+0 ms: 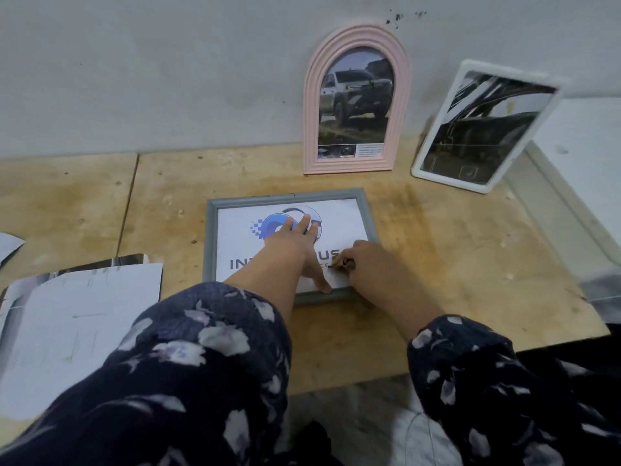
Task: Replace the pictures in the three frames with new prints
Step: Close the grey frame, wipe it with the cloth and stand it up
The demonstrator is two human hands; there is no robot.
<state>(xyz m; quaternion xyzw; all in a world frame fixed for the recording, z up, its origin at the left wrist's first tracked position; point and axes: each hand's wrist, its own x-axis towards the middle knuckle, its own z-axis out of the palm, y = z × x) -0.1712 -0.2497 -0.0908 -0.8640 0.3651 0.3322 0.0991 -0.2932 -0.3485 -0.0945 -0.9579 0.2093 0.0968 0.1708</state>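
Grey rectangular frame [291, 245] lies flat mid-table holding a logo print [339, 218]; left hand [295, 243] is spread flat pinning the sheet, right hand [364, 264] pinches a small dark object at the print's near edge, likely marking or trimming it to fit; next, seat the print squarely.

Left hand [295, 247] splayed, right hand [366, 264] seemingly pinching.

Grey frame [289, 196] held white print [349, 213] with blue-and-grey logo, dark blue lettering. Arched frame [311, 105] was pale pink, ribbed; rectangular frame [433, 169] white. Sleeves [188, 364] navy with pale floral pattern. Table [437, 250] tan wood, stained. Wall [151, 79] grey.
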